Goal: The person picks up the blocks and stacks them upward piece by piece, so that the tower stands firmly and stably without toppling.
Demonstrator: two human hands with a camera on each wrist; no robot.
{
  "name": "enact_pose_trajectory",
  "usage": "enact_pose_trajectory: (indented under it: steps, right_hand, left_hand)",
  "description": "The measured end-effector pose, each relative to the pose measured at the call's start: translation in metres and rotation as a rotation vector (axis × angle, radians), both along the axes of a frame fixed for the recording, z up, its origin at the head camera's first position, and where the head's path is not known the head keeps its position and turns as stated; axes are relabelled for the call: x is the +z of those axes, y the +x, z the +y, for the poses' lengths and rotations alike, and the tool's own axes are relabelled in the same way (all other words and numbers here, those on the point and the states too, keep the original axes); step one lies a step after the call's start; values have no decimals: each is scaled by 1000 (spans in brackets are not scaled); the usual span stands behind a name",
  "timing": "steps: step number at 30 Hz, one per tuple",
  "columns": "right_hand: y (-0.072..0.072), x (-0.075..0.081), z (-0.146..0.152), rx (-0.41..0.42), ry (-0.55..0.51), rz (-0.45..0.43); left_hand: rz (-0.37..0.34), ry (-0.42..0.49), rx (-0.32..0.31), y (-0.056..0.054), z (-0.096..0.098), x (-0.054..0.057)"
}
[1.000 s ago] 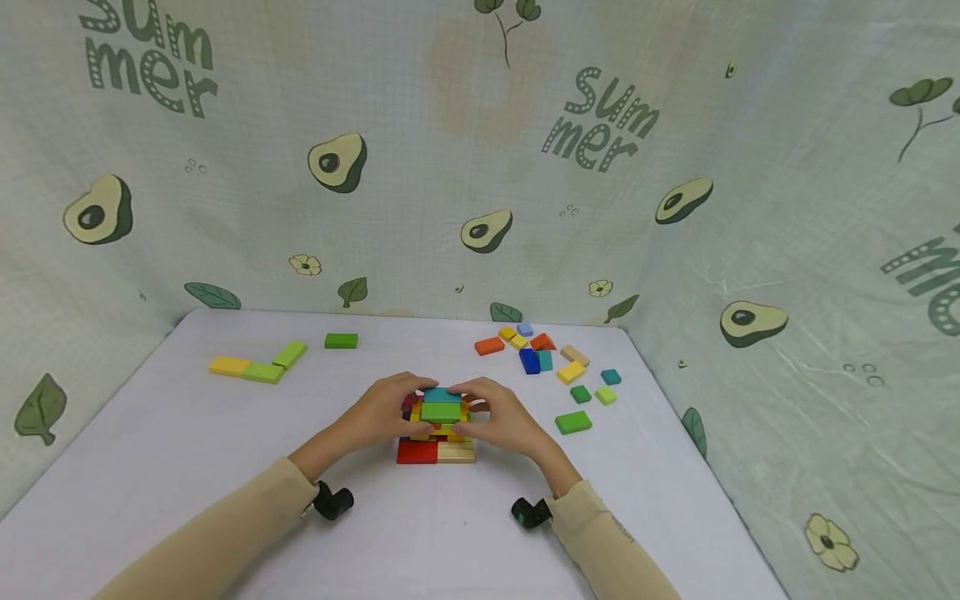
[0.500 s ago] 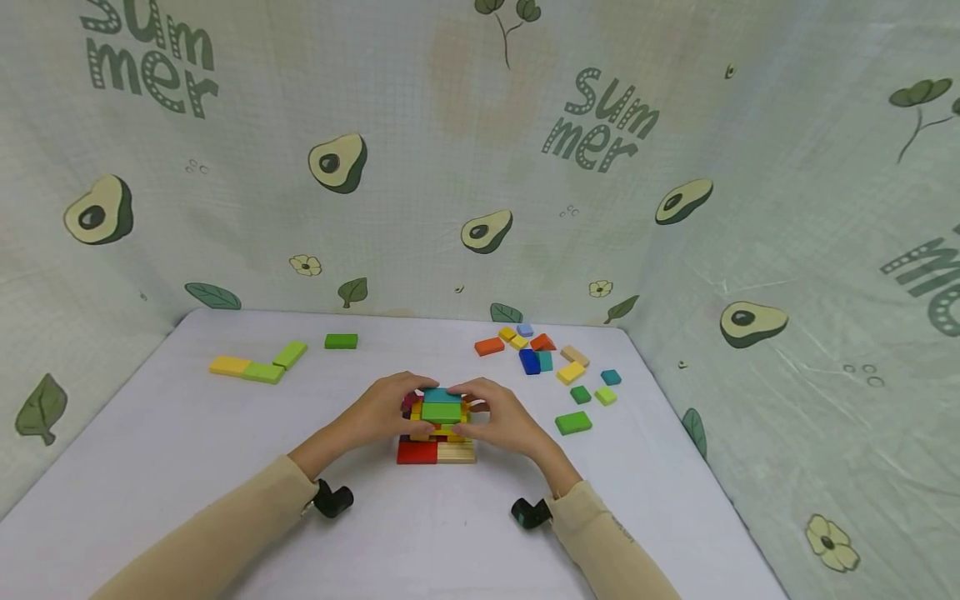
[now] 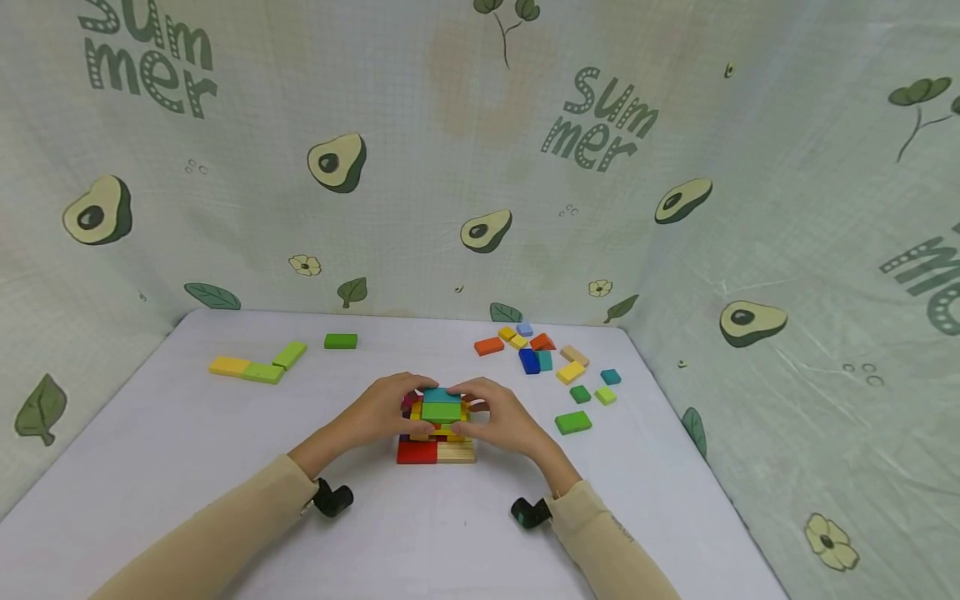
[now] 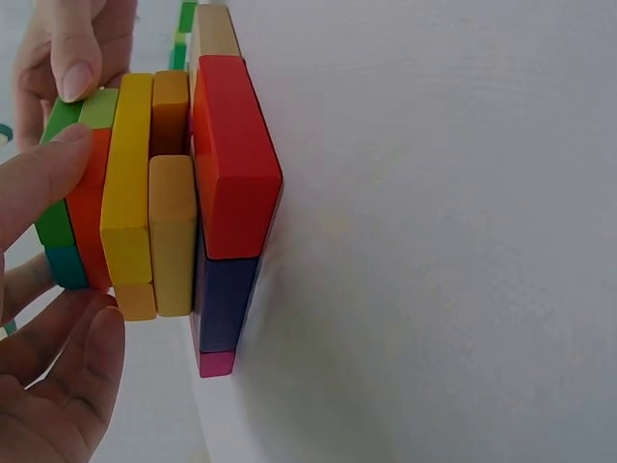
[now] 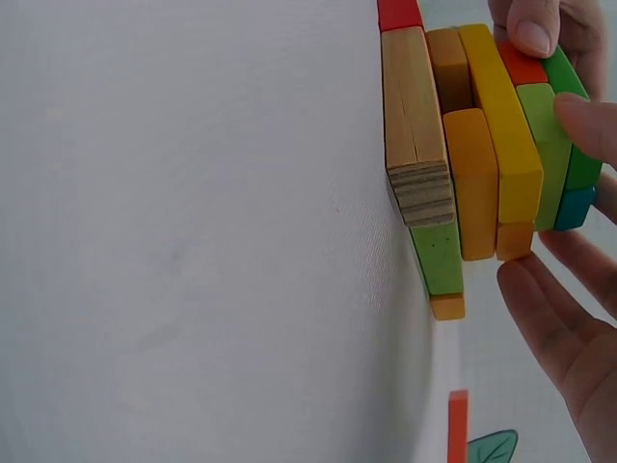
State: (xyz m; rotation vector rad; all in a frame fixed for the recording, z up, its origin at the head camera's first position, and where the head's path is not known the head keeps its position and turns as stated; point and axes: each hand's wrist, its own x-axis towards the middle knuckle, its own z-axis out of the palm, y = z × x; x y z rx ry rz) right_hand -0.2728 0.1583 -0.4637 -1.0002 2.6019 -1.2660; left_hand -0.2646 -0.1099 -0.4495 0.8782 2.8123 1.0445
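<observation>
A layered stack of wooden blocks stands mid-table, with a green block (image 3: pixel 441 413) and a teal block (image 3: pixel 442 395) side by side on top. My left hand (image 3: pixel 384 408) holds its left end, and my right hand (image 3: pixel 498 415) holds the right. Both thumbs lie on the near side while the fingers reach round the back. Under the top pair, an orange-red block (image 4: pixel 93 207) and a light green block (image 5: pixel 546 145) form a layer. Lower are a yellow block (image 4: pixel 127 183) and orange ones. A red block (image 3: pixel 417 452) and a natural-wood block (image 3: pixel 456 452) front the base.
Loose blocks lie at the back right, among them a blue block (image 3: pixel 529 362), an orange block (image 3: pixel 489 346) and a green block (image 3: pixel 573 422). Toward the back left are a yellow block (image 3: pixel 228 366) and several green ones. A printed cloth (image 3: pixel 420 167) hangs behind the table.
</observation>
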Motion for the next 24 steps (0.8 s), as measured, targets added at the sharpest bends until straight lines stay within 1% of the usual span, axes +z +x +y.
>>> enact_pose_trajectory:
  steps: [9, 13, 16, 19, 21, 22, 24]
  right_hand:
    - [-1, -1, 0, -2, -1, -2]
    - [0, -3, 0, -3, -1, -1]
    - [0, -3, 0, -4, 3, 2]
    - [0, -1, -1, -9, 5, 2]
    - [1, 0, -1, -9, 7, 4]
    - [1, 0, -1, -9, 6, 5]
    - [1, 0, -1, -8, 4, 9]
  left_hand:
    - [7, -11, 5, 0, 1, -1]
    - [-19, -23, 4, -1, -3, 0]
    - [-43, -43, -7, -3, -12, 3]
    - [-36, -76, -16, -10, -29, 8]
    - [-13, -94, 0, -19, -43, 9]
    - [0, -100, 15, -24, -50, 9]
    - [23, -112, 67, -37, -66, 8]
